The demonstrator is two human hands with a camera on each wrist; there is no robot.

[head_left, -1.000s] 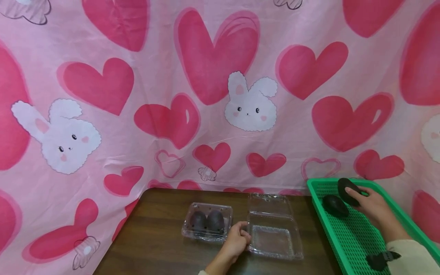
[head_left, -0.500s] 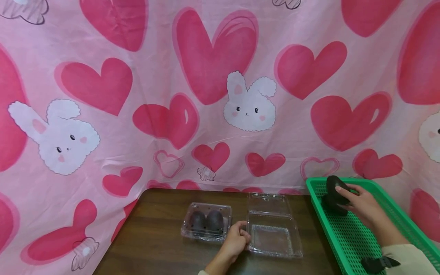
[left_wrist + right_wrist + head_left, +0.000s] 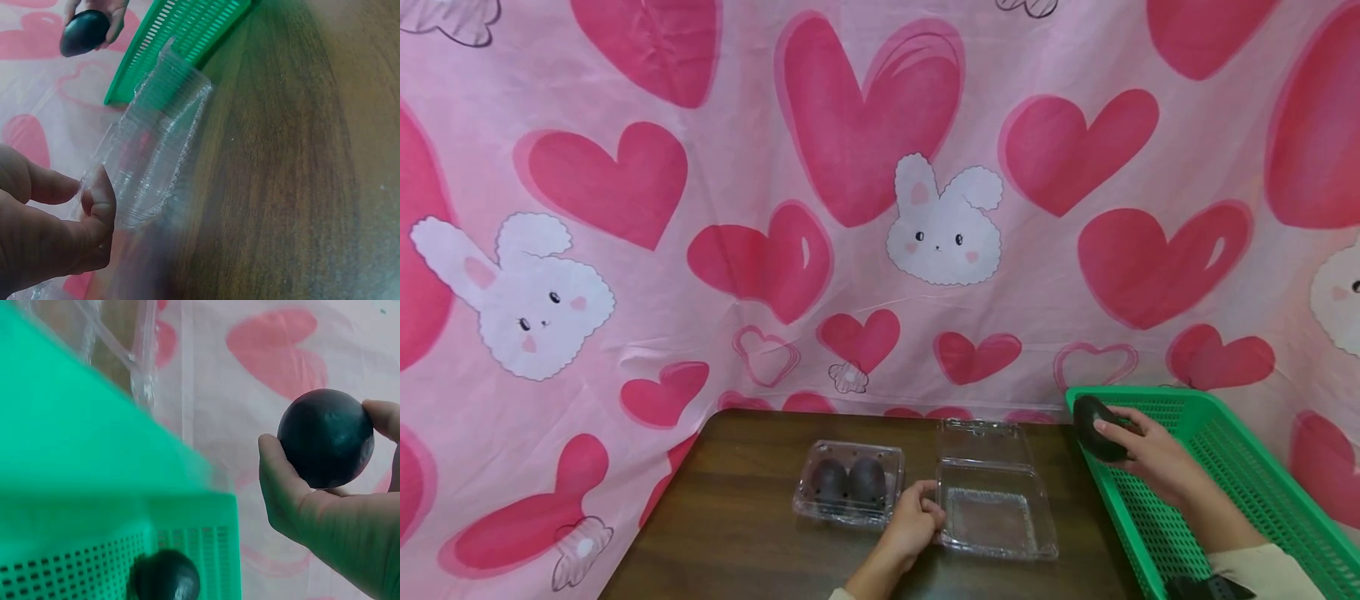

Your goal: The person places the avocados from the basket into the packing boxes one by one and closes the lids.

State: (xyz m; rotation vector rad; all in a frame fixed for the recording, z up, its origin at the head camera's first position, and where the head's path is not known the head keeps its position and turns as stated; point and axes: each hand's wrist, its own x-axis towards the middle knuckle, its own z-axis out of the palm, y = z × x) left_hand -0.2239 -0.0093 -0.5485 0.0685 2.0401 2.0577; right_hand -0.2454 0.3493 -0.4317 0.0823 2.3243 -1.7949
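Observation:
In the head view my right hand (image 3: 1161, 458) grips a dark avocado (image 3: 1096, 428) at the left rim of the green basket (image 3: 1240, 437). The right wrist view shows that avocado (image 3: 325, 439) between thumb and fingers, with another avocado (image 3: 169, 576) down in the basket. My left hand (image 3: 913, 525) pinches the left edge of a clear plastic clamshell (image 3: 991, 523), whose lid lies folded back. In the left wrist view, thumb and forefinger meet at the rim of this clamshell (image 3: 147, 147). The basket's avocado is hidden in the head view.
Left of my left hand stands a closed clamshell (image 3: 850, 514) with two dark avocados inside. Everything but the basket's far end rests along a brown wooden table (image 3: 730, 517). A pink cloth (image 3: 865, 275) with hearts and rabbits hangs behind.
My right hand has carried the avocado left, from over the basket to its left rim. My left hand has stayed at the clamshell's edge.

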